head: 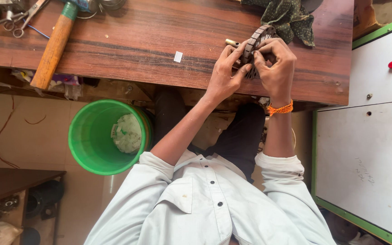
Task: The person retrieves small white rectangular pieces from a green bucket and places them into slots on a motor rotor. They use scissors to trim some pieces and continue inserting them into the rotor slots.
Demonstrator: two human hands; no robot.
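At bench edge, I hold the ring (256,43) on edge: left hand (225,75) and right hand (275,68) both pinch its rim. I judge it metal, stiff, fairly heavy; rim grip suits. Hammer (53,45) lies well apart.

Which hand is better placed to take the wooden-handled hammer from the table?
Probably the left hand: it is on the side of the hammer, while the right hand lies farther away. Both hands grip the round slotted metal part.
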